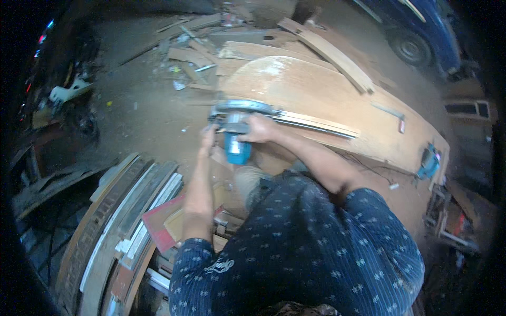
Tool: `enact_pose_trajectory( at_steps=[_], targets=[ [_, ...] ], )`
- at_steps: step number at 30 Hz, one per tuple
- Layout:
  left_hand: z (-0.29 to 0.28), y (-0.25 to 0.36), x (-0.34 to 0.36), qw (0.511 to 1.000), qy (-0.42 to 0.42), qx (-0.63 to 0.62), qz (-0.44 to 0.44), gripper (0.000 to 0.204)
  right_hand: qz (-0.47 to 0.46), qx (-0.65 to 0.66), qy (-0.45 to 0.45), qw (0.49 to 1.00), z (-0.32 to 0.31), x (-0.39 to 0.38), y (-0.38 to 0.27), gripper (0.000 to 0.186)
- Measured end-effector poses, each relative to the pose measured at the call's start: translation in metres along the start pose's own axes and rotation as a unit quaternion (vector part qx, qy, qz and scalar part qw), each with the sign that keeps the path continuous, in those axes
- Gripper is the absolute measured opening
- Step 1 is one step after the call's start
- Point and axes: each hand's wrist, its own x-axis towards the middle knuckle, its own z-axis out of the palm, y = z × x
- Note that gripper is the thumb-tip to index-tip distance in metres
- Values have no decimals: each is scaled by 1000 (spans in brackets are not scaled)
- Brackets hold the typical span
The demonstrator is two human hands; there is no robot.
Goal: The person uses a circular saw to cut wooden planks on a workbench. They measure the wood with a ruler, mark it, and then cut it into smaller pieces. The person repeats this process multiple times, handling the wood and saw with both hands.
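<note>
A circular saw (pixel 237 151) with a teal motor body and a grey guard sits at the left end of a long wooden board (pixel 300 87). My right hand (pixel 260 128) is wrapped round its handle. On the saw's left side, my left hand (pixel 209 138) grips a part that the blur hides. A narrow strip of wood with a dark straight edge (pixel 316 128) runs along the board to the right of the saw. The blade itself is hidden from this view.
A hammer (pixel 390 111) and a teal power tool (pixel 429 161) lie on the board's right part. A curved plank (pixel 332 52) rests across its far side. Stacked timber (pixel 113 210) stands at lower left. Offcuts (pixel 195 58) litter the far floor; a blue car (pixel 421 31) is at upper right.
</note>
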Motion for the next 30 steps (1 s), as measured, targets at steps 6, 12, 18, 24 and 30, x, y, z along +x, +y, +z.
enact_pose_trajectory(
  at_steps=[6,12,18,24,30],
  targets=[
    [-37,46,-40,999,-10,-33,-4,25,-91,85,65,990,-18,-18,-25,48],
    [43,110,-134,994,-69,-85,24,35,41,93,154,983,-136,-140,-15,53],
    [149,71,-156,997,-35,64,32,44,93,423,135,891,-287,-339,80,71],
    [360,98,-172,833,-42,391,389,69,228,128,322,910,-383,-469,193,52],
    [501,100,-178,699,-156,532,451,55,380,-172,117,901,-404,-527,381,41]
  ],
)
